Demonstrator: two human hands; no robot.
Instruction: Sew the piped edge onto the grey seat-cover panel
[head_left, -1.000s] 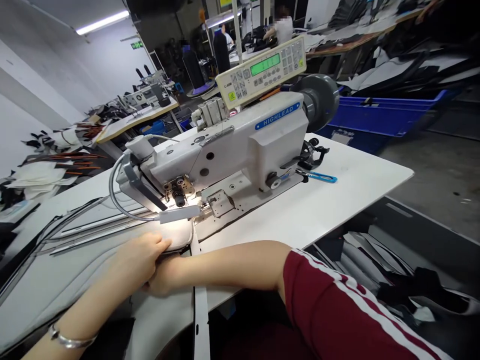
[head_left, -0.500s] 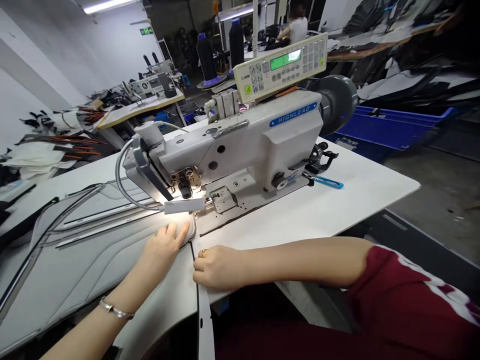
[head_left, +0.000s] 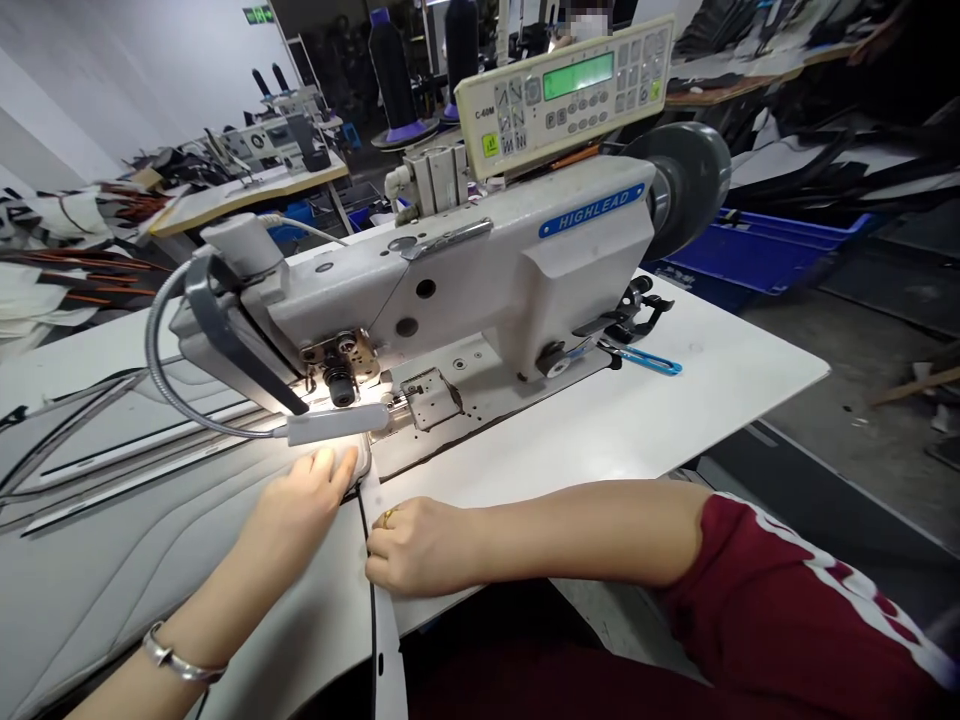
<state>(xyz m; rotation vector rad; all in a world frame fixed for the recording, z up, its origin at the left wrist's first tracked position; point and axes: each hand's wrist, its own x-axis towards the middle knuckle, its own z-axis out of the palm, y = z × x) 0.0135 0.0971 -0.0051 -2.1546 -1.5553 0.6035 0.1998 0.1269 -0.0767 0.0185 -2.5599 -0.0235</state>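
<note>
My left hand (head_left: 300, 515) lies on a light grey stitched panel (head_left: 187, 530), fingers stretched out and pressing its edge near the needle area. My right hand (head_left: 424, 548) is closed on a white strip with a black edge (head_left: 386, 650). This strip runs from the panel's corner down over the table's front edge. Just beyond my fingers is the sewing machine (head_left: 465, 270), its lamp (head_left: 337, 424) lighting the sewing spot. The lamp and machine head partly hide the needle and presser foot.
Blue-handled thread snips (head_left: 649, 361) lie on the white table (head_left: 570, 440) by the machine's base. A control panel (head_left: 570, 95) sits on top of the machine. Behind stand a thread cone (head_left: 391, 75) and a blue bin (head_left: 787, 250). A person is partly visible at the back.
My view has shifted, so the machine, panel and both hands appear further left and the machine looks larger. Both hands keep nearly the same places on the panel and strip.
</note>
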